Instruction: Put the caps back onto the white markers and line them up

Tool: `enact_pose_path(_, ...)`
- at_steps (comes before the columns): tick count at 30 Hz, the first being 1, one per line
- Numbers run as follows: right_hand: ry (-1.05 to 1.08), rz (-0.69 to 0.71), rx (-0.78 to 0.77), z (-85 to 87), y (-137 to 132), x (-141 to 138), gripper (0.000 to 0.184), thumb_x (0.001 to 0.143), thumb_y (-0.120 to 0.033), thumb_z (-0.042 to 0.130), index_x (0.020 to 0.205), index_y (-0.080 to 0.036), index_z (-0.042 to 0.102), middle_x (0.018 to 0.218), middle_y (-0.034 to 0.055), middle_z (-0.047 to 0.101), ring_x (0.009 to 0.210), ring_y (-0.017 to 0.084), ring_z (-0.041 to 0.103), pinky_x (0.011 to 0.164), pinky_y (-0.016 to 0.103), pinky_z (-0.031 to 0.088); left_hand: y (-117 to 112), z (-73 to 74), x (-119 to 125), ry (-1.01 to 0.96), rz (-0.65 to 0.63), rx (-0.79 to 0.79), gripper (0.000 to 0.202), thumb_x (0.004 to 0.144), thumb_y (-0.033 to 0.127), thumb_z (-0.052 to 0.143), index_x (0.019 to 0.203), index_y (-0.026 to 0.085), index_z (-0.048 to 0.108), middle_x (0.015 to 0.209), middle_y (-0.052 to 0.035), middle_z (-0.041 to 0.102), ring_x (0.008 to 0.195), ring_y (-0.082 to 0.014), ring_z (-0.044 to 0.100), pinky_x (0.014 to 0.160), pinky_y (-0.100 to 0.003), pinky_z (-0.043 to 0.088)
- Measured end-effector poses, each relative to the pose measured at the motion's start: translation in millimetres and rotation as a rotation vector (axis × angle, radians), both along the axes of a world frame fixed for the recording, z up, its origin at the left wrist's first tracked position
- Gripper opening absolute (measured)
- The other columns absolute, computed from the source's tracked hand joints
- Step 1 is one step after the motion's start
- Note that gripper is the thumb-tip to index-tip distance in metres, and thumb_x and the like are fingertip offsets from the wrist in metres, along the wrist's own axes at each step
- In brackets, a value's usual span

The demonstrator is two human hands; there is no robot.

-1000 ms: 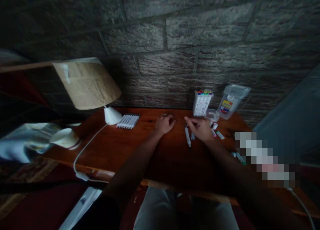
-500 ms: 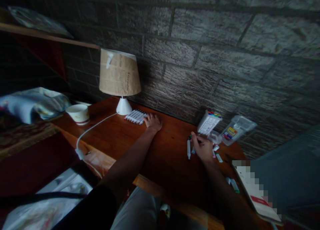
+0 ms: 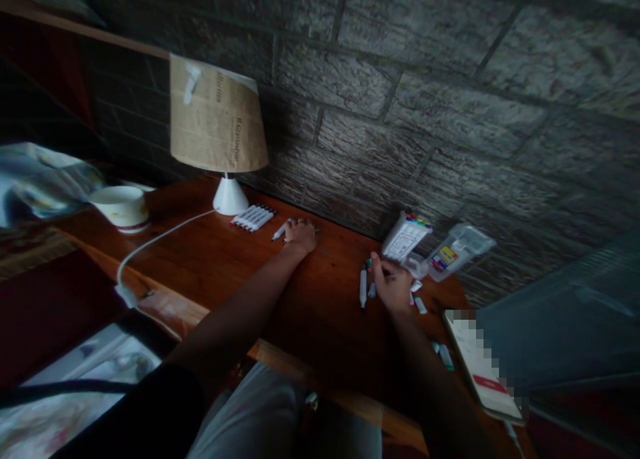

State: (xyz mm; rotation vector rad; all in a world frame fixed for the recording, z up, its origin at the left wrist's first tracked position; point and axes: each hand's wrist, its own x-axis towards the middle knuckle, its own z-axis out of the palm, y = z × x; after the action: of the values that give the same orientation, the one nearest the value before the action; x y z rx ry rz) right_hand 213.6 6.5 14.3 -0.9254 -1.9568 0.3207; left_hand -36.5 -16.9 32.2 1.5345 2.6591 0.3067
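Note:
My left hand (image 3: 301,235) rests on the table with fingers curled over a white marker (image 3: 280,230), whose near end sticks out on the left. A row of several white markers (image 3: 253,217) lies side by side to the left, apart from that hand, by the lamp base. My right hand (image 3: 393,287) is closed, thumb against forefinger, around what looks like a marker with a green end (image 3: 369,262); most of it is hidden. Just left of it lies a grey-white marker (image 3: 363,289). More loose markers (image 3: 420,304) lie beyond its right side.
A clear case of markers (image 3: 406,236) and an open plastic case (image 3: 460,251) stand near the brick wall. The lamp (image 3: 220,119), its cord and a paper cup (image 3: 123,209) are at left. A phone-like slab (image 3: 480,359) lies at the right edge.
The view has shifted, so things sit further left. My left hand has moved right, away from the marker row, with a marker under its fingers. My right hand stays by the loose markers.

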Motion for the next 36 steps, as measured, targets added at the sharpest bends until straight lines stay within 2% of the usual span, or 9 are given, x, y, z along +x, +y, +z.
enact_pose_path(5,0.017,-0.001,-0.015,-1.4,0,1,0.056,0.098,-0.057,0.053,0.061,-0.019,0.071,0.056,0.0024,0.068,0.050,0.014,0.062,0.056,0.026,0.042,-4,-1.2,-12,0.032,0.130,0.025,0.058,0.098,0.046,0.047,0.143,0.011,0.056,0.151,-0.0236,0.052,0.141,-0.0396,0.043,0.117,-0.058,0.029)
enact_pose_path(8,0.009,0.016,-0.017,-0.3,-1,1,0.056,0.098,-0.056,0.053,0.060,-0.019,0.071,0.053,0.0017,0.066,0.049,0.014,0.061,0.055,0.026,0.041,-4,-4.1,-10,0.065,0.107,-0.005,0.059,0.099,0.048,0.043,0.144,0.013,0.058,0.152,-0.0220,0.052,0.145,-0.0404,0.038,0.122,-0.062,0.018)
enact_pose_path(11,-0.002,0.014,-0.015,0.9,-2,1,0.055,0.098,-0.055,0.054,0.060,-0.019,0.071,0.054,0.0015,0.066,0.050,0.014,0.062,0.057,0.026,0.041,-1,-6.4,-4,0.056,0.109,-0.035,0.066,0.099,0.053,0.042,0.149,0.012,0.053,0.155,-0.0229,0.048,0.146,-0.0423,0.036,0.120,-0.063,0.022)
enact_pose_path(14,0.016,0.025,-0.023,1.3,-2,1,0.055,0.099,-0.054,0.053,0.060,-0.020,0.071,0.056,0.0018,0.068,0.052,0.014,0.063,0.058,0.025,0.042,2,-9.7,-4,0.025,0.147,-0.068,0.077,0.097,0.059,0.042,0.157,0.012,0.042,0.164,-0.0240,0.035,0.152,-0.0456,0.025,0.117,-0.068,0.023)
enact_pose_path(18,0.014,0.015,-0.033,0.4,0,1,0.055,0.098,-0.055,0.054,0.059,-0.020,0.070,0.055,0.0020,0.067,0.050,0.014,0.062,0.055,0.026,0.041,7,-16.8,-14,-0.046,0.162,-0.068,0.087,0.094,0.068,0.040,0.162,0.014,0.034,0.170,-0.0223,0.020,0.157,-0.0466,0.011,0.120,-0.071,0.011)
enact_pose_path(21,0.019,0.017,-0.029,-0.1,1,2,0.054,0.098,-0.054,0.054,0.060,-0.020,0.071,0.056,0.0024,0.068,0.051,0.015,0.064,0.056,0.026,0.042,8,-19.2,-20,-0.053,0.145,-0.031,0.092,0.092,0.072,0.038,0.162,0.013,0.033,0.171,-0.0223,0.018,0.158,-0.0453,0.008,0.122,-0.070,0.005)
enact_pose_path(27,0.028,0.022,-0.025,-0.3,2,3,0.055,0.099,-0.054,0.053,0.060,-0.020,0.071,0.056,0.0025,0.069,0.052,0.015,0.065,0.057,0.026,0.044,3,-12.4,-17,-0.069,0.147,-0.035,0.087,0.092,0.067,0.041,0.162,0.016,0.033,0.172,-0.0211,0.016,0.157,-0.0473,0.005,0.119,-0.075,0.006)
enact_pose_path(32,0.002,-0.007,-0.010,-3.1,5,4,0.056,0.098,-0.056,0.053,0.060,-0.021,0.072,0.053,0.0009,0.067,0.048,0.013,0.062,0.054,0.025,0.042,0,-10.5,-4,-0.014,0.078,-0.017,0.077,0.098,0.058,0.037,0.157,0.009,0.040,0.169,-0.0239,0.021,0.156,-0.0461,0.011,0.122,-0.071,0.007)
enact_pose_path(36,-0.010,0.015,-0.016,-1.2,2,2,0.058,0.099,-0.058,0.050,0.060,-0.021,0.070,0.055,0.0017,0.068,0.050,0.014,0.064,0.055,0.025,0.043,-1,-8.3,17,-0.033,-0.078,-0.041,0.061,0.101,0.046,0.040,0.147,0.009,0.052,0.156,-0.0231,0.046,0.146,-0.0383,0.039,0.119,-0.055,0.031)
